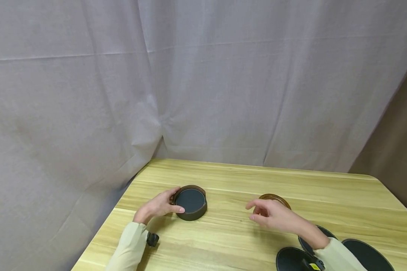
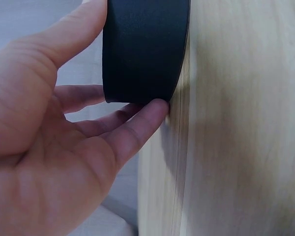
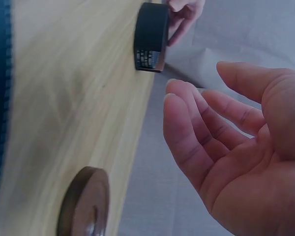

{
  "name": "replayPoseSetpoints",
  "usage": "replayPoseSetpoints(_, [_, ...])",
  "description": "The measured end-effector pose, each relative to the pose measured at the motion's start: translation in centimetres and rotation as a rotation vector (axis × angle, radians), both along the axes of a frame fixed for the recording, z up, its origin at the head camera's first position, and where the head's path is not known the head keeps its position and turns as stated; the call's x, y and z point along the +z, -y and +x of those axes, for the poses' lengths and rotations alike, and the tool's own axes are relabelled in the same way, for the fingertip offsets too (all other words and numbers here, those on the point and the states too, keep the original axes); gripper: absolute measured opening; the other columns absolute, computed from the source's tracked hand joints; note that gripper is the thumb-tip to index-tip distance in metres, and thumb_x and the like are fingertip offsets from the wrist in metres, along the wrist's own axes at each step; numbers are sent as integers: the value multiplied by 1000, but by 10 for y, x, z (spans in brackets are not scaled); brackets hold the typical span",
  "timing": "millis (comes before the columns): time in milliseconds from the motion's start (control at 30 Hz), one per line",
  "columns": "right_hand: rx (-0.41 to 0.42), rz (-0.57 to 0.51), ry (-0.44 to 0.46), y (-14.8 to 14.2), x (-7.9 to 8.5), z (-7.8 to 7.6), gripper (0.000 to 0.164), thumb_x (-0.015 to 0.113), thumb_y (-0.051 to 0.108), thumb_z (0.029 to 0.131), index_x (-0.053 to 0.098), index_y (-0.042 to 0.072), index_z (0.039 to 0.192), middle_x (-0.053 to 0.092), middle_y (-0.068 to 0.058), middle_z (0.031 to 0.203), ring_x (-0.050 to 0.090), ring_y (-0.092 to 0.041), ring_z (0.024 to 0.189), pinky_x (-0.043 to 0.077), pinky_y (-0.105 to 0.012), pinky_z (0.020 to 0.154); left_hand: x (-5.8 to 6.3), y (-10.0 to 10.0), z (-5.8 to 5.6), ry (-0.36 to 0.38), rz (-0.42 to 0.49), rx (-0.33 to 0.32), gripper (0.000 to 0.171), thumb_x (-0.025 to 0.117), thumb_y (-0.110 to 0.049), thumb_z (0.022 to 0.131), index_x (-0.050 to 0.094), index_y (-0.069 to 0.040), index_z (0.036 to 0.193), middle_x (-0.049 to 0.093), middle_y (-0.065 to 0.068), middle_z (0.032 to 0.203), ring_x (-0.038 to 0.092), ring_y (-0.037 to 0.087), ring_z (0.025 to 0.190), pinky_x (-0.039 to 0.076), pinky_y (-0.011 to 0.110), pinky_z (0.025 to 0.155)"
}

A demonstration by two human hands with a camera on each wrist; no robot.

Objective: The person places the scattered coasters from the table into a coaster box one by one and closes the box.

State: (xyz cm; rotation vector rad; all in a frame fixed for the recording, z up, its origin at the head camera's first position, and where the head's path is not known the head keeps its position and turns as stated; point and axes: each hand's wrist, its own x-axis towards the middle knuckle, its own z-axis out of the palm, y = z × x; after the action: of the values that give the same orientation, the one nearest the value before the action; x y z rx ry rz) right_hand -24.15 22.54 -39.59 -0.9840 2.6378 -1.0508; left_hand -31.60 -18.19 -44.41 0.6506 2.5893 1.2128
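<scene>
My left hand (image 1: 161,205) grips the side of a round dark coaster holder (image 1: 194,216) on the table, thumb over its rim and fingers round the far side. A black disc fills its top, and in the right wrist view a gap in the holder's wall (image 3: 151,29) shows stacked edges inside. My right hand (image 1: 274,216) hovers over the table with loosely bent fingers and nothing between them. Behind it, partly hidden in the head view, lies a brown round disc with a raised rim (image 3: 81,201).
Flat black round pieces (image 1: 367,252) lie at the front right, partly under my right forearm. Grey cloth (image 1: 224,94) hangs behind and left of the wooden table (image 1: 220,241). A small black device (image 1: 152,239) sits at my left wrist.
</scene>
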Motion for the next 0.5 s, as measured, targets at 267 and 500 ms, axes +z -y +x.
replayPoseSetpoints(267, [-5, 42, -13, -10, -16, 11, 27, 62, 27, 97, 63, 9, 117, 63, 9, 86, 53, 3, 68, 46, -20, 57, 0, -1, 1, 1, 3, 7, 90, 79, -24, 84, 27, 6, 151, 40, 26, 151, 42, 37, 137, 36, 52, 112])
replayPoseSetpoints(500, [16, 20, 12, -26, -27, 23, 27, 63, 25, 96, 63, 6, 116, 60, 11, 85, 53, 3, 70, 46, -21, 58, 1, -3, 1, 6, 11, 6, 90, 79, -24, 84, 28, 6, 151, 40, 26, 151, 41, 38, 138, 35, 53, 113])
